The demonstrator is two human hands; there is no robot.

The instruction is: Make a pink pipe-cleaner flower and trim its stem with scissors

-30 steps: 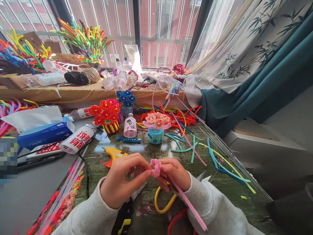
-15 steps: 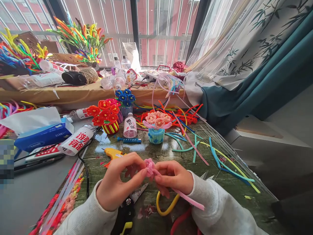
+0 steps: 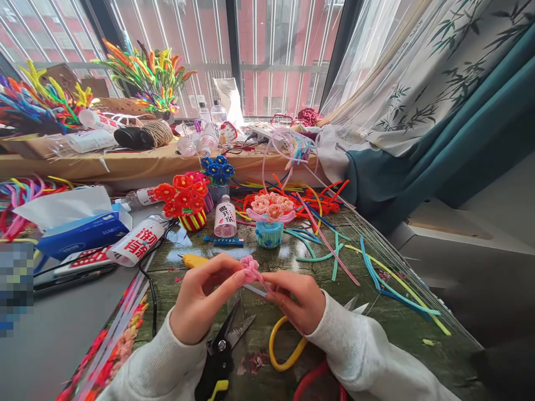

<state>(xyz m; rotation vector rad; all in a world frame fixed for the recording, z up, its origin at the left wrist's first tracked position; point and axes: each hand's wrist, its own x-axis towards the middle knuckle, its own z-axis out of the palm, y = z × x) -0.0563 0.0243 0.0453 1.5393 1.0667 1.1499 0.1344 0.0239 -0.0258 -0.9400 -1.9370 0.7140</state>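
Note:
My left hand [image 3: 204,303] pinches a small pink pipe-cleaner flower [image 3: 249,269] between thumb and fingertips, above the table. With its fingers closed, my right hand [image 3: 297,301] grips the pink pipe cleaner running from the flower's lower right. A thin pale strip [image 3: 254,290] shows between the hands; its kind is unclear. Below them lie black-handled scissors [image 3: 221,348] with parted blades. A yellow handle loop [image 3: 273,356] and a red one [image 3: 311,381] show near my right wrist, with blade tips [image 3: 355,306] beyond it. My left hand partly hides a yellow glue gun [image 3: 194,261].
Pink pipe-cleaner flowers [image 3: 273,206] stand in a blue pot [image 3: 269,234]. Red flowers [image 3: 184,195], blue flowers [image 3: 217,169] and a small bottle [image 3: 225,217] are left of it. Loose pipe cleaners [image 3: 336,256] lie to the right, a tissue box [image 3: 86,229] to the left.
The flower has turned and shifted left and slightly up in my left hand. My right hand has re-gripped the pipe cleaner, whose long tail no longer shows over the right wrist.

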